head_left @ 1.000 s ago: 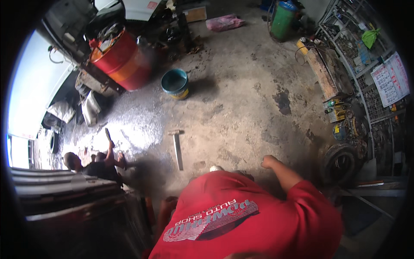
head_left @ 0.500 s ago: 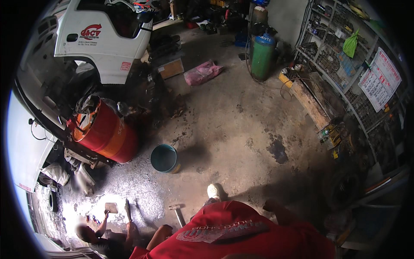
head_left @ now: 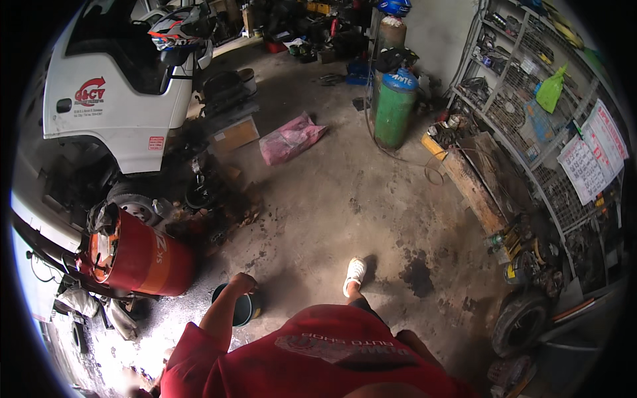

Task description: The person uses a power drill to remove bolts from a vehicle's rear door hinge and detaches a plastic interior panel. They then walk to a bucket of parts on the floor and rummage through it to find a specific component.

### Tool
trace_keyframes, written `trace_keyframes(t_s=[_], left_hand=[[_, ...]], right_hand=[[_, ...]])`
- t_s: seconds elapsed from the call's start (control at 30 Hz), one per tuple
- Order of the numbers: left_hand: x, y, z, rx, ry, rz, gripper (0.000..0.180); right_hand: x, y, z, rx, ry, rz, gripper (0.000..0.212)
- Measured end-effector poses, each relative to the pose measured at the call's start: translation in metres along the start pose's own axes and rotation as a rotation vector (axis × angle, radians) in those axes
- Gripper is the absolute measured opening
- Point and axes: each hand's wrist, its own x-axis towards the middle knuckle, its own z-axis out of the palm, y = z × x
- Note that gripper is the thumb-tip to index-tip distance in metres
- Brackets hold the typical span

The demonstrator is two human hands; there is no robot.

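Observation:
My left hand [head_left: 244, 283] is swung forward with its fingers curled in, and nothing shows in it. Below that hand and forearm stands a dark teal bucket [head_left: 245, 312] on the floor, partly covered by the arm; I cannot see any contact. On my right side, only a dark part of my right arm [head_left: 413, 341] shows past the red shirt [head_left: 318, 345]; the fingers there cannot be made out. A white shoe [head_left: 355, 275] of mine is planted ahead on the stained concrete.
A red drum [head_left: 156, 259] stands at left, near a white truck cab [head_left: 113, 99]. A pink sack [head_left: 292, 138] and a cardboard piece [head_left: 235, 134] lie ahead. A green gas cylinder [head_left: 395, 113], a log [head_left: 468, 186], metal shelving [head_left: 524, 86] and a tyre [head_left: 521, 322] line the right.
I have stepped forward, and the scene has shifted in view. My left hand has swung forward over the bucket. The hammer and the crouching person's tools have left the view.

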Motion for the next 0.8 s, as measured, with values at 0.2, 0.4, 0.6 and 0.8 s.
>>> trace_keyframes(t_s=[0.2,0.4,0.6,0.8], left_hand=[[0.058,0.025,-0.042,-0.616,-0.391,-0.515,0.016],[0.126,-0.019,-0.091,0.267,-0.356,0.108,0.021],[0.252,-0.065,-0.218,-1.135,-0.114,-0.765,0.022],[0.421,-0.185,-0.364,-0.905,-0.262,-0.704,0.028]], right_hand=[[0.06,0.001,-0.169,0.303,-0.15,0.297,0.048],[0.224,0.049,-0.477,0.076,0.133,0.341,0.047],[0.366,0.001,-0.753,0.395,0.665,0.167,0.043],[0.488,-0.019,-0.816,0.309,0.422,0.193,0.048]])
